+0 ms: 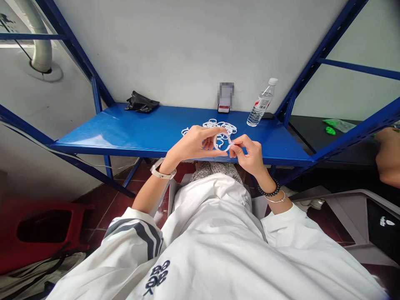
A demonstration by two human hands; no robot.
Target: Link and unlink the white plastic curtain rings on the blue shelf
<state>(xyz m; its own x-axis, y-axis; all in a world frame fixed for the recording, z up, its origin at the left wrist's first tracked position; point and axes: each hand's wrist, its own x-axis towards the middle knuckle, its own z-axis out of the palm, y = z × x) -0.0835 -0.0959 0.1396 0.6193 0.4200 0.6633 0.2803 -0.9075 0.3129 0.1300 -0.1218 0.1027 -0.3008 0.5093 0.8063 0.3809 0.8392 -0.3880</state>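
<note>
A white plastic ring (215, 143) is held up between my two hands over the front edge of the blue table. My left hand (200, 141) grips it from the left, thumb below and fingers above. At the ring's right side, my right hand (248, 154) pinches it with thumb and forefinger, near what looks like a small joint. Just behind lies a loose pile of similar white rings (229, 127), partly covered by my hands. Whether the ring's ends are joined cannot be made out.
On the blue table (131, 129) a black plastic bag (142, 102) lies at the back left. A phone (224, 98) leans against the wall, and a water bottle (262, 102) stands at the right. Blue metal posts flank both sides. Another person's arm (389, 156) shows at far right.
</note>
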